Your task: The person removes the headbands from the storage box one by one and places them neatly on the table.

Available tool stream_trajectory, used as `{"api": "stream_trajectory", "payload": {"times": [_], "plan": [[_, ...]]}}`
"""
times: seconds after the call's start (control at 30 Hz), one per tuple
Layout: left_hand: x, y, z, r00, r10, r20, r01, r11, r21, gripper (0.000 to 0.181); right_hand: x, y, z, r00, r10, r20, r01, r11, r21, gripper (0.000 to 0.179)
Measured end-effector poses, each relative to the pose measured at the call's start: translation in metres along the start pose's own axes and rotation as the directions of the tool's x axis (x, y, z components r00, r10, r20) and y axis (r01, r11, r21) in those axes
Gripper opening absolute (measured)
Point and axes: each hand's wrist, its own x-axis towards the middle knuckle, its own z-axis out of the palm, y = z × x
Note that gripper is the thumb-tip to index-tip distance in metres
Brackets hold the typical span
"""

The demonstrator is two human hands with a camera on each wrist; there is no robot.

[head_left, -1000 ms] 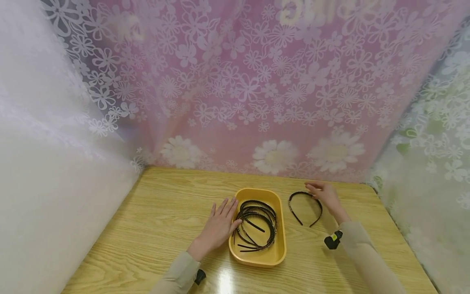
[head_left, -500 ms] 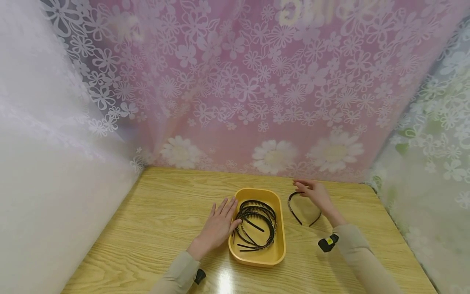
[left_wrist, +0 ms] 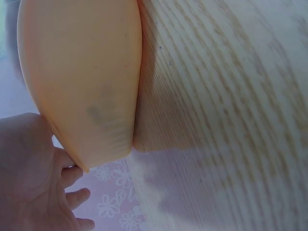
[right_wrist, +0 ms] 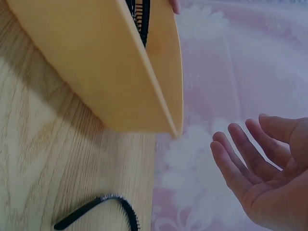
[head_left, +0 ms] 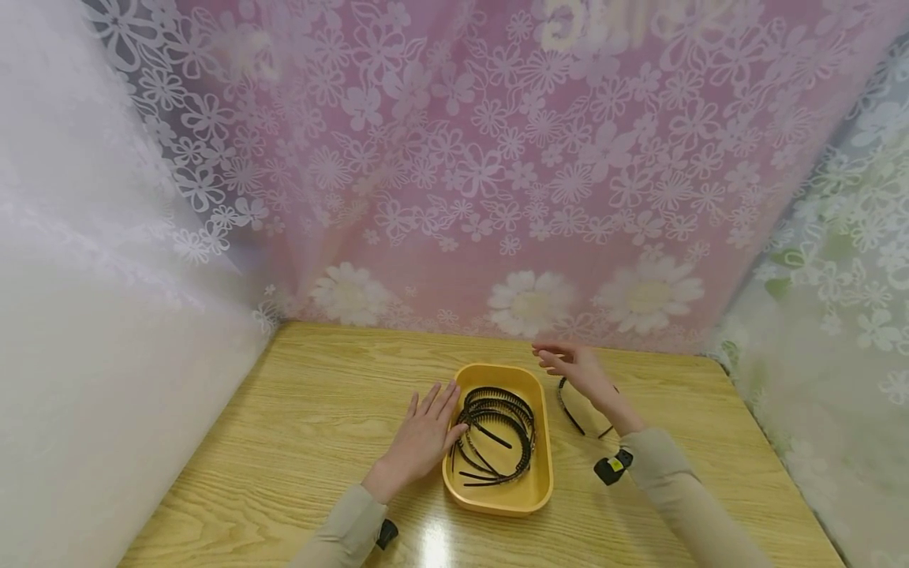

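Several black toothed headbands [head_left: 529, 450] lie overlapping inside a yellow plastic tub [head_left: 543, 497]. My left hand [head_left: 419, 438] rests on the tub's left rim with fingers spread; in the left wrist view its fingers touch the rim of the tub [left_wrist: 82, 72]. Loosely bent and holding nothing, my right hand [head_left: 582, 379] hovers above the table, right of the tub's far end. Beneath it one more black headband [head_left: 568, 412] lies on the table, its arched middle hidden by the hand. The right wrist view shows part of this headband [right_wrist: 91, 211], apart from the hand [right_wrist: 269, 173].
The wood-grain table [head_left: 319, 410] extends around the tub. A pink flowered curtain [head_left: 454, 237] hangs along its back edge, with a pale sheet [head_left: 128, 315] on the left and a flowered one [head_left: 838, 331] on the right.
My right hand has moved left from over the right headband's top toward the tub, now covering more of that headband. The left hand, tub and headbands have stayed put.
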Motion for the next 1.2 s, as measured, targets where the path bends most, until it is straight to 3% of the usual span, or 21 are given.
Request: {"api": "stream_trajectory", "payload": {"times": [0.3,0.43,0.53,0.73,0.93,1.2], "plan": [[0.000,0.000,-0.001,1.000,0.000,0.000,0.000,1.000,-0.003,0.065,0.010,-0.008,0.026,0.997,-0.006,0.070,0.010,0.998,-0.055,0.035],[0.001,-0.001,-0.001,1.000,-0.004,-0.001,0.004,1.000,-0.008,0.065,0.014,-0.009,0.034,0.991,0.022,0.132,0.003,0.982,-0.187,0.034],[0.000,-0.001,-0.001,1.000,-0.005,0.000,0.005,1.000,-0.013,0.065,0.018,-0.009,0.039,0.985,0.034,0.167,0.023,0.945,-0.326,0.033],[0.000,0.000,-0.003,1.000,-0.001,0.003,0.001,1.000,-0.010,0.064,0.023,-0.015,0.048,0.980,0.073,0.183,0.027,0.870,-0.493,0.028],[0.000,0.000,-0.004,1.000,-0.005,0.008,0.005,1.000,-0.006,0.065,0.032,-0.016,0.058,0.956,0.168,0.239,-0.003,0.823,-0.567,0.030],[0.000,-0.001,-0.002,1.000,0.003,0.004,-0.003,1.000,0.019,0.064,0.040,-0.013,0.070,0.940,0.211,0.270,0.013,0.765,-0.643,0.027]]}}
